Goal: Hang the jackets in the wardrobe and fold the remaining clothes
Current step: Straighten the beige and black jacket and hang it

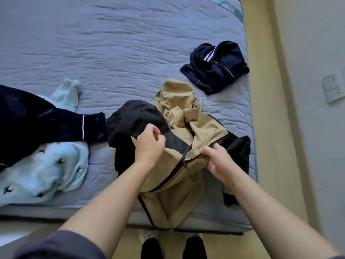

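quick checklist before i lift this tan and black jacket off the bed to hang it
1. Left hand grips the tan and black jacket: ok.
2. Right hand grips it beside the zipper: ok.
3. Zipper closed: not ok, open at the top.
4. Navy striped garment lies apart from the jacket: ok.
5. Navy velvet sleeve free of the jacket's black sleeve: cannot tell, they lie very close.
6. Hanger and wardrobe ready: cannot tell, neither is in view.
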The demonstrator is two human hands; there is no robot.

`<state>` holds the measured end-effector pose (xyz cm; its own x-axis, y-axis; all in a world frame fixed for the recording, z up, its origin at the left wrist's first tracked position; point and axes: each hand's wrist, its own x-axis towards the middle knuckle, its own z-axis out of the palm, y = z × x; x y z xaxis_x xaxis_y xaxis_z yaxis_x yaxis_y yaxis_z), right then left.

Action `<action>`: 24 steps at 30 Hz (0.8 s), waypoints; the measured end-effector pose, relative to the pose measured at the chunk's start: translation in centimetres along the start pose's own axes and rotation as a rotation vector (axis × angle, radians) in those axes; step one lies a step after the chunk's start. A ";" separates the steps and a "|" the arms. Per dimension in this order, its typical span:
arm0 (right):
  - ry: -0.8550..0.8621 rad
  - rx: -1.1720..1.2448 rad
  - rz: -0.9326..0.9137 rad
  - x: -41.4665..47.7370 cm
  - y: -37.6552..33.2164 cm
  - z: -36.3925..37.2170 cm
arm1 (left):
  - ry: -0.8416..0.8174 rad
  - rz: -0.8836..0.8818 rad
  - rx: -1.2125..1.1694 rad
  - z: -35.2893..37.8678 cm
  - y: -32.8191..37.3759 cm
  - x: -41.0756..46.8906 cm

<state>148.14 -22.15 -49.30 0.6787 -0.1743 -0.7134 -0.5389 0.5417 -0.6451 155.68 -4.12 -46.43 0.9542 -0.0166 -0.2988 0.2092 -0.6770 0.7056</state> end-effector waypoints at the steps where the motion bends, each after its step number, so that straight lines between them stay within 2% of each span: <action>1: -0.019 -0.043 -0.026 -0.9 -0.3 0.0 | -0.028 0.010 0.038 0.2 1.7 1.0; 3: -0.064 -0.135 -0.076 -2.4 -0.7 -0.1 | -0.202 -0.045 0.257 1.7 4.5 2.4; 5: -0.091 -0.219 -0.126 -3.4 -0.8 -0.3 | -0.421 -0.176 0.481 3.6 6.0 2.9; 6: -0.093 -0.250 -0.143 -3.8 -0.7 -0.4 | -0.476 -0.235 0.558 4.7 6.1 2.8; 9: -0.095 -0.340 -0.174 -4.4 -0.2 -1.1 | -0.467 -0.282 0.710 7.3 4.6 2.3; 12: -0.065 -0.344 -0.149 -4.6 0.4 -2.4 | -0.454 -0.262 0.645 7.6 2.1 2.0; 13: -0.049 -0.336 -0.139 -4.6 0.6 -2.9 | -0.476 -0.268 0.560 7.2 1.4 2.0; 15: -0.016 -0.320 -0.118 -4.8 0.9 -3.5 | -0.448 -0.304 0.228 6.0 0.3 2.0; 17: 0.017 -0.328 -0.108 -5.1 1.1 -3.7 | -0.345 -0.394 -0.258 4.1 0.5 1.5; 19: 0.058 -0.342 -0.106 -5.7 0.7 -3.2 | -0.309 -0.448 -0.719 1.4 1.5 0.6; 22: 0.118 -0.319 -0.154 -7.4 -1.5 -1.3 | -0.396 -0.388 -1.102 -3.2 3.6 -1.3; 24: 0.112 -0.308 -0.234 -9.4 -3.9 0.8 | -0.448 -0.436 -1.285 -6.8 5.1 -2.9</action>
<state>144.20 -21.98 -39.85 0.7511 -0.3617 -0.5523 -0.5125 0.2080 -0.8331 155.42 -2.52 -37.56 0.6682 -0.3746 -0.6428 0.7391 0.4329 0.5160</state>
